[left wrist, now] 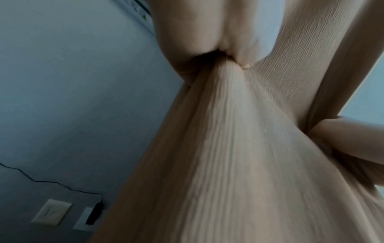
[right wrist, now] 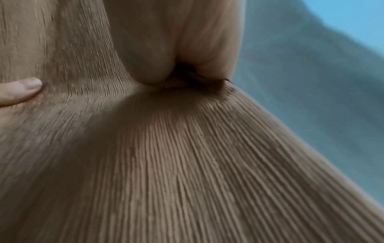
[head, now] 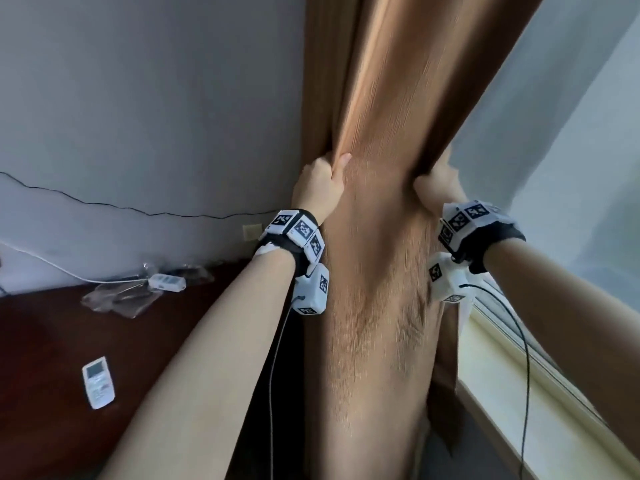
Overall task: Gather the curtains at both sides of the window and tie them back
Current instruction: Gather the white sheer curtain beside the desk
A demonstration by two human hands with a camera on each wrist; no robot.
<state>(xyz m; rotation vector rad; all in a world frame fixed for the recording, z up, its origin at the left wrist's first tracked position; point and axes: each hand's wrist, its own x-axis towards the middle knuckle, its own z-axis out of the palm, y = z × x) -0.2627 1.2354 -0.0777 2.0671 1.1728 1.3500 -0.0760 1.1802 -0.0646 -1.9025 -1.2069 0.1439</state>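
A brown ribbed curtain (head: 377,237) hangs in front of me beside the window. My left hand (head: 322,178) grips a fold at its left edge, thumb on the front. My right hand (head: 438,181) grips its right edge at about the same height, fingers behind the cloth. The fabric is stretched between them and narrows there. The left wrist view shows the curtain (left wrist: 239,148) bunched into my left hand (left wrist: 207,41), with the right hand (left wrist: 343,136) at the far edge. In the right wrist view my right hand (right wrist: 176,57) clamps the curtain (right wrist: 187,164). No tie-back shows.
A sheer white curtain (head: 540,140) and the window sill (head: 519,393) are on the right. On the left a dark wooden surface (head: 45,341) holds a white remote (head: 98,382), plastic wrapping and a power strip (head: 166,282). A black cable (head: 104,204) runs along the grey wall.
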